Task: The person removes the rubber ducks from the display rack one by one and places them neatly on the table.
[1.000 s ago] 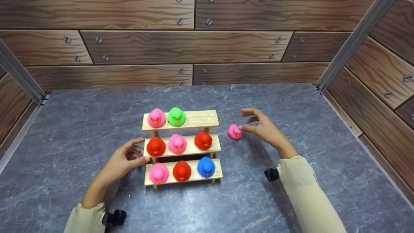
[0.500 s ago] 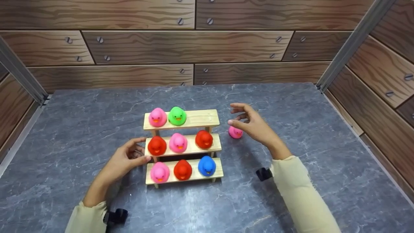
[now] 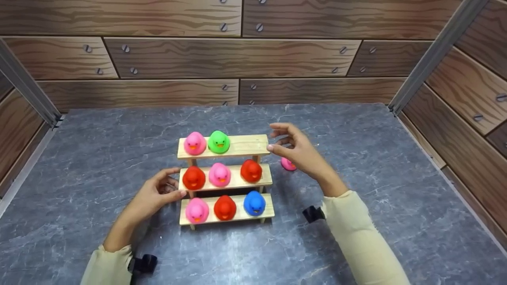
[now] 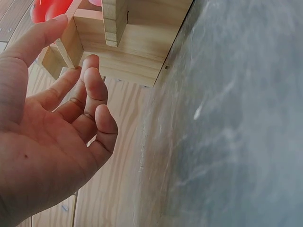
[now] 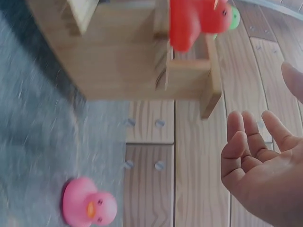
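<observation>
A three-tier wooden display stand [image 3: 247, 145] bears rows of rubber ducks in the head view. My left hand [image 3: 158, 194] holds the left end of its middle shelf between thumb and fingers; the left wrist view shows the shelf end [image 4: 71, 45] between them. Beside the right end of the top shelf is my right hand [image 3: 299, 152], fingers loosely bent and nothing in them. A loose pink rubber duck [image 3: 288, 164] lies on the table under that hand, partly hidden by it; the right wrist view shows this pink duck [image 5: 87, 203] whole.
On the top shelf sit a pink duck [image 3: 195, 143] and a green duck [image 3: 219, 142] at the left. The middle row has red, pink and red ducks; the bottom row pink, red and a blue duck [image 3: 254, 203]. Wood-patterned walls [image 3: 233, 57] enclose the grey marbled table [image 3: 119, 138].
My right hand has moved left, from beside the loose pink duck to the top shelf's right end. My left hand stays at the stand, and the ducks have not moved.
</observation>
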The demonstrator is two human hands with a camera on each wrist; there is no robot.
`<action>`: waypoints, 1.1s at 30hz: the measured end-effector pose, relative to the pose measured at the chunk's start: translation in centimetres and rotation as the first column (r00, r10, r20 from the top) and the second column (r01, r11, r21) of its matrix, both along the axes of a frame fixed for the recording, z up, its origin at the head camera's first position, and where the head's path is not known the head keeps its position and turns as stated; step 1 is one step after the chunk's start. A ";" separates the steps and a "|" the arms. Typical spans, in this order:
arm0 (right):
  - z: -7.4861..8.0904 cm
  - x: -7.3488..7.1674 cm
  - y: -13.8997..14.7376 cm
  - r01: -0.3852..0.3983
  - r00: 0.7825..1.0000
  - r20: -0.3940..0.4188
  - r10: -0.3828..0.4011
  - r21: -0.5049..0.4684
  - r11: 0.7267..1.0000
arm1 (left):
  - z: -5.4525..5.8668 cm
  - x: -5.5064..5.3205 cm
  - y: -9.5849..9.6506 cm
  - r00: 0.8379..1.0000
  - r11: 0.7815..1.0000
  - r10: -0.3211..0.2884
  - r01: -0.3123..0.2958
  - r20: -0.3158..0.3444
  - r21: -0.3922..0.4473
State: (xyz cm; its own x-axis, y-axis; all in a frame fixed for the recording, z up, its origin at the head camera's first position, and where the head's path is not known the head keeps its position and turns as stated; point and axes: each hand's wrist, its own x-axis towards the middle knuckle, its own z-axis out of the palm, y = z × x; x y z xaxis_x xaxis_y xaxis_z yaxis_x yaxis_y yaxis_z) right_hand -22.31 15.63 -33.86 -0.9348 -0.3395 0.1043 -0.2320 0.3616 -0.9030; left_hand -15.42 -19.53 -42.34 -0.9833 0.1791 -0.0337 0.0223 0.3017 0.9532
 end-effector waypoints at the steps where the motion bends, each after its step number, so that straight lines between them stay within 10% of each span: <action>1: 0.1 0.1 -0.4 -0.005 1.000 -0.004 0.005 -0.014 1.000 | 0.0 0.0 -0.1 1.000 1.000 -0.002 0.002 0.000 -0.002; 33: 0.3 -0.5 -6.8 -0.119 0.991 0.051 0.121 -0.041 0.992 | -0.2 -0.1 -0.3 1.000 1.000 -0.005 0.005 0.004 -0.022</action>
State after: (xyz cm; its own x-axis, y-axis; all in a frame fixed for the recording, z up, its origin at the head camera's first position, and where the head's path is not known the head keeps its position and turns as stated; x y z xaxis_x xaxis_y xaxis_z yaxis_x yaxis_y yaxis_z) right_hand -22.83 8.80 -33.54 -0.8922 -0.4461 0.0703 -0.2229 0.2997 -0.9276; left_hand -15.54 -19.86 -42.56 -0.9821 0.1835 -0.0414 0.0203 0.3221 0.9465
